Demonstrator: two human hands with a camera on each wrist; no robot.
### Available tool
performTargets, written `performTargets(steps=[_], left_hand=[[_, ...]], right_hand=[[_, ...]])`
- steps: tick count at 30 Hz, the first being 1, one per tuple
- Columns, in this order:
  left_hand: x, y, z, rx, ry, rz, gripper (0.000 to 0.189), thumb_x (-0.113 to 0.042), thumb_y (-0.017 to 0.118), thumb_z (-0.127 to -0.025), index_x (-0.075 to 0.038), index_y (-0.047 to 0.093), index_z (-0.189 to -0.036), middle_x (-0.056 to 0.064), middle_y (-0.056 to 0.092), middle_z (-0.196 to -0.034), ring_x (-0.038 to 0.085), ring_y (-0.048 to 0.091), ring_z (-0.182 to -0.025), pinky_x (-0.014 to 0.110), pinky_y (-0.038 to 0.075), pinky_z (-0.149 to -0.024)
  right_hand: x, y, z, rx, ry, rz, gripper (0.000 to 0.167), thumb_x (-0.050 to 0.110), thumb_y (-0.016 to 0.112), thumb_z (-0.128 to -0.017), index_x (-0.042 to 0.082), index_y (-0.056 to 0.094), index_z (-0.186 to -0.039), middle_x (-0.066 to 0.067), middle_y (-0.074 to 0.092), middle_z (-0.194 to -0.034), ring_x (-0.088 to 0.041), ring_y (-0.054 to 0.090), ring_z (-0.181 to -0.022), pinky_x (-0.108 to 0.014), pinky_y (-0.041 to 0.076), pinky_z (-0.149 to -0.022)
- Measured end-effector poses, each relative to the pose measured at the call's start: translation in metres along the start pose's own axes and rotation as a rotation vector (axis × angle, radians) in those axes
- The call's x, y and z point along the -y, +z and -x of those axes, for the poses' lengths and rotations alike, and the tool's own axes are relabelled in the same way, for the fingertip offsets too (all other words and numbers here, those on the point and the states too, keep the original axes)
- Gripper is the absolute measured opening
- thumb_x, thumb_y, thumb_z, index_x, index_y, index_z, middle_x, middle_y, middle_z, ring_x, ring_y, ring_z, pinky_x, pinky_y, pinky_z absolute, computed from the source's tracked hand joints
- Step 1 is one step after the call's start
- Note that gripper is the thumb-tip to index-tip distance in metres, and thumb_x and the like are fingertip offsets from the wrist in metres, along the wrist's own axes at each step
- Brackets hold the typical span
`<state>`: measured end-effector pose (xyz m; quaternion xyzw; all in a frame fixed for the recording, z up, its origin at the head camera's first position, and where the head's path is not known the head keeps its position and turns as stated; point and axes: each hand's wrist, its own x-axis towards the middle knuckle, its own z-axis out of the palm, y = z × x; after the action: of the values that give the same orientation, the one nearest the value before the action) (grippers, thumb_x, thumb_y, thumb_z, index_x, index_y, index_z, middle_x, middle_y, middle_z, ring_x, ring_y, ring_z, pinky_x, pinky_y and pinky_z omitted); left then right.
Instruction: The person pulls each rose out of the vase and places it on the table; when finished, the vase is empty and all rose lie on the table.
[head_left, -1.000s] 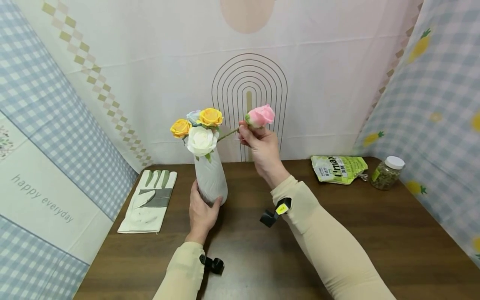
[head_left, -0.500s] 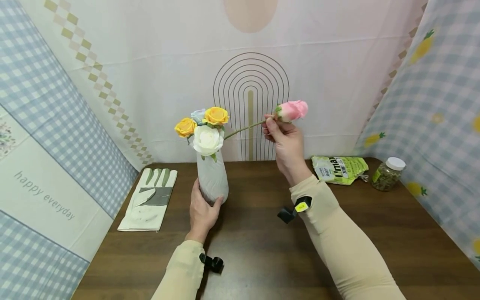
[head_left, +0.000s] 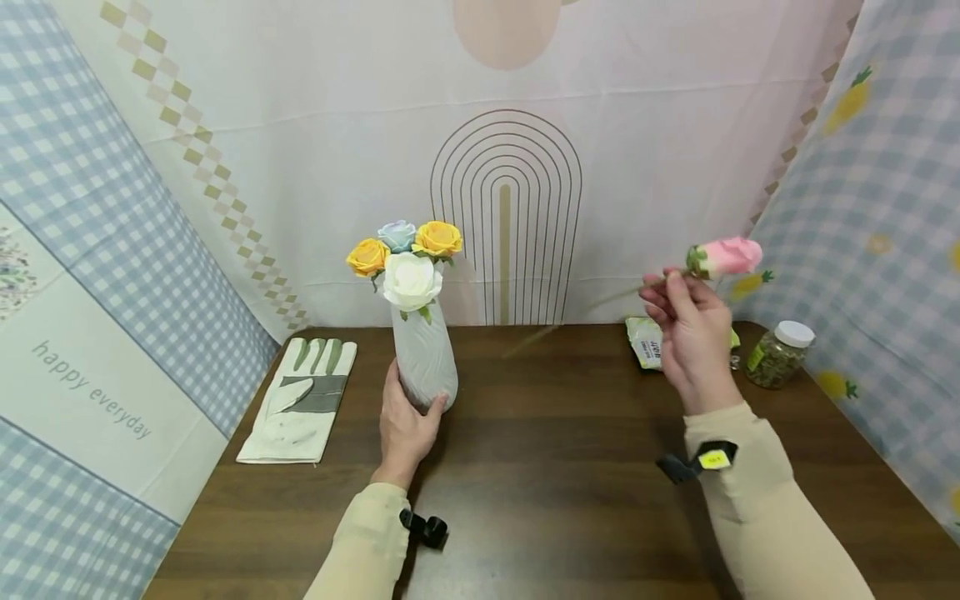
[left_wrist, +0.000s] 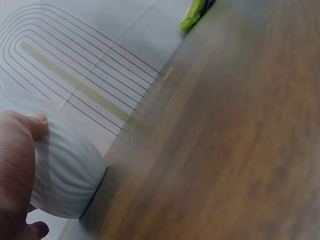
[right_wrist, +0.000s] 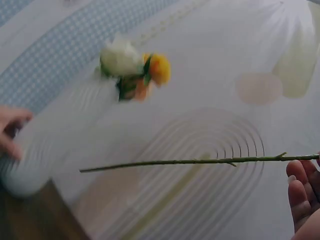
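Observation:
My left hand (head_left: 407, 429) grips the lower part of a white ribbed vase (head_left: 423, 358), which stands on the table. From its mouth rise a white rose (head_left: 410, 282), two yellow roses (head_left: 438, 239) and a pale blue rose (head_left: 397, 236). Off to the right, my right hand (head_left: 693, 333) pinches a pink rose (head_left: 727, 257) just below its bloom, above the table. In the right wrist view the whole bare green stem (right_wrist: 190, 161) shows, its end apart from the vase. The left wrist view shows the thumb and fingers round the vase's base.
A white and grey work glove (head_left: 300, 400) lies on the table left of the vase. Behind my right hand is a green and white packet (head_left: 645, 342), partly covered. Beside it stands a white-lidded jar (head_left: 780, 354). Cloth hangs close behind the table (head_left: 540, 500).
My right hand has moved far to the right with the pink rose, drawing its stem out of the vase. My left hand stays on the vase. The packet is now partly hidden.

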<state>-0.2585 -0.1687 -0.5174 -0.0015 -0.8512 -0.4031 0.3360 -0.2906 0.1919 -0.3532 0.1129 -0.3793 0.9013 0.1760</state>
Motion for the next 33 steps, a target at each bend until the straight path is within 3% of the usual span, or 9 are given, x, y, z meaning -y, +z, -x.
performTargets(steps=[6,11,16,19,22,26,30,33], left_hand=[[0.000,0.000,0.001,-0.001,-0.001,-0.005,0.094,-0.035,0.079,-0.078,-0.010,0.025,-0.150,0.017,0.041,-0.144,0.035,0.044,-0.127,0.051,0.039,-0.098],[0.001,0.000,0.002,0.010,-0.019,-0.007,0.094,-0.035,0.078,-0.078,-0.010,0.024,-0.151,0.016,0.040,-0.146,0.034,0.043,-0.129,0.050,0.038,-0.100],[0.001,0.001,0.003,0.015,-0.025,-0.008,0.094,-0.035,0.078,-0.078,-0.009,0.024,-0.151,0.016,0.039,-0.146,0.034,0.042,-0.129,0.050,0.037,-0.100],[0.001,0.002,0.004,0.018,-0.023,-0.006,0.094,-0.035,0.078,-0.078,-0.008,0.024,-0.151,0.016,0.039,-0.146,0.034,0.041,-0.130,0.049,0.037,-0.101],[0.000,0.003,0.004,0.009,-0.020,-0.001,0.094,-0.034,0.079,-0.078,-0.009,0.024,-0.151,0.017,0.039,-0.146,0.034,0.042,-0.130,0.049,0.036,-0.101],[0.001,0.002,0.004,-0.007,-0.013,0.000,0.094,-0.033,0.078,-0.078,-0.010,0.024,-0.151,0.017,0.039,-0.145,0.034,0.042,-0.129,0.050,0.036,-0.101],[0.002,0.002,0.004,-0.002,-0.006,-0.001,0.093,-0.034,0.077,-0.079,-0.011,0.023,-0.152,0.016,0.038,-0.146,0.033,0.041,-0.130,0.050,0.036,-0.101],[0.002,0.002,0.004,0.000,-0.004,0.000,0.093,-0.033,0.077,-0.080,-0.010,0.023,-0.152,0.016,0.038,-0.146,0.033,0.041,-0.130,0.050,0.036,-0.101]], right_hand=[[-0.003,-0.060,0.020,-0.117,0.015,0.211,0.025,0.008,0.066,-0.089,-0.008,0.065,-0.108,-0.013,0.072,-0.085,-0.016,0.068,-0.072,-0.022,0.052,-0.059],[-0.012,-0.083,0.030,-0.208,-0.097,0.350,0.021,0.003,0.067,-0.088,-0.007,0.066,-0.106,-0.011,0.070,-0.076,-0.015,0.066,-0.067,-0.021,0.050,-0.058],[-0.020,-0.095,0.036,-0.149,-0.286,0.507,0.023,-0.002,0.066,-0.087,-0.017,0.061,-0.103,-0.013,0.068,-0.074,-0.018,0.066,-0.064,-0.023,0.053,-0.061],[-0.020,-0.097,0.042,-0.085,-0.366,0.668,0.022,-0.002,0.064,-0.088,-0.018,0.062,-0.103,-0.015,0.069,-0.076,-0.015,0.066,-0.062,-0.021,0.053,-0.060],[-0.015,-0.093,0.048,-0.019,-0.405,0.863,0.020,-0.001,0.061,-0.091,-0.012,0.067,-0.107,-0.021,0.069,-0.082,-0.010,0.066,-0.062,-0.019,0.052,-0.058],[-0.008,-0.089,0.052,0.063,-0.377,1.031,0.021,0.000,0.058,-0.093,-0.006,0.069,-0.110,-0.024,0.068,-0.086,-0.009,0.065,-0.063,-0.017,0.050,-0.056],[0.000,-0.093,0.050,0.111,-0.256,1.124,0.021,0.002,0.055,-0.096,-0.007,0.067,-0.111,0.002,0.068,-0.085,-0.009,0.063,-0.063,-0.018,0.047,-0.052],[-0.001,-0.114,0.042,0.130,-0.138,1.146,0.024,0.011,0.053,-0.099,-0.004,0.066,-0.113,0.015,0.065,-0.086,-0.008,0.062,-0.064,-0.022,0.043,-0.046]])
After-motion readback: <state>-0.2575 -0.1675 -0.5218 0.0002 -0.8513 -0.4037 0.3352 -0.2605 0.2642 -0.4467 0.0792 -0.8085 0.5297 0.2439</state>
